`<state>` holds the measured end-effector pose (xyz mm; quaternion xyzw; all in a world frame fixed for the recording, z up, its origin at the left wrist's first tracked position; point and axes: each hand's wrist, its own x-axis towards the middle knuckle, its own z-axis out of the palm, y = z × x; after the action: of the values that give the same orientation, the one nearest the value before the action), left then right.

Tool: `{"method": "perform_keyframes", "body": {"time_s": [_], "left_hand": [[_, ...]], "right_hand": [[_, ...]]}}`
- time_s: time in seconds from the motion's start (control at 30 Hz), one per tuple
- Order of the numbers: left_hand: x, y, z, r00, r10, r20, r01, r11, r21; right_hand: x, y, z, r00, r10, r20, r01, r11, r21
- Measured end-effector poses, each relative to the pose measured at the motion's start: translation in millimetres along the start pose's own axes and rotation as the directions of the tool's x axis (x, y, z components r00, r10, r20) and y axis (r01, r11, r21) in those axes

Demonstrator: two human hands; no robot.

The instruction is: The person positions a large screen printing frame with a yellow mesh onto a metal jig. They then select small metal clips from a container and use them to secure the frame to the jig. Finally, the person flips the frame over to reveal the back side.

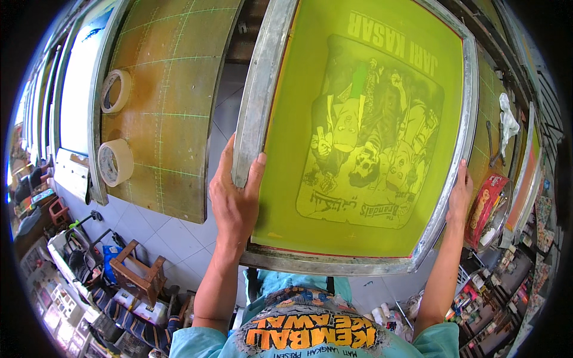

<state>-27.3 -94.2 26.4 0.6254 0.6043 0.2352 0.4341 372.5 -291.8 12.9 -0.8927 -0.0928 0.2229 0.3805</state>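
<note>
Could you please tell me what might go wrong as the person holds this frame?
The frame could tip, as the left hand and right hand hold only its sides.
The left thumb, close to the green screen, might smudge it.
The red packet appears near the right hand and might get knocked.

Upper garment: one teal T-shirt; sleeves were short; front bore bold orange-yellow lettering over a greyish, ragged-edged print.
</note>
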Motion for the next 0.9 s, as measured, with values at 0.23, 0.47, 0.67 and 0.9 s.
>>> {"method": "perform_keyframes", "body": {"time_s": [0.23, 0.47, 0.67, 0.9], "left_hand": [[2.2, 0.4, 0.8, 1.000, 0.009, -0.001, -0.009, 0.999, 0.035], [2.0, 8.0, 1.5, 1.000, -0.008, -0.008, 0.009, 0.999, 0.035], [0.1, 3.3, -1.9, 1.000, 0.004, -0.010, -0.003, 0.999, 0.049], [-1.8, 0.3, -6.9, 0.999, -0.045, -0.011, 0.045, 0.999, -0.020]], "right_hand": [[3.2, 1.7, -3.8, 1.000, 0.005, 0.013, -0.005, 1.000, -0.022], [4.9, 1.2, -0.9, 0.998, -0.005, -0.060, 0.002, 0.998, -0.055], [-5.8, -5.8, 1.6, 1.000, 0.001, -0.030, -0.001, 1.000, -0.016], [4.7, 13.6, 3.9, 0.992, -0.092, -0.089, 0.084, 0.992, -0.093]]}}
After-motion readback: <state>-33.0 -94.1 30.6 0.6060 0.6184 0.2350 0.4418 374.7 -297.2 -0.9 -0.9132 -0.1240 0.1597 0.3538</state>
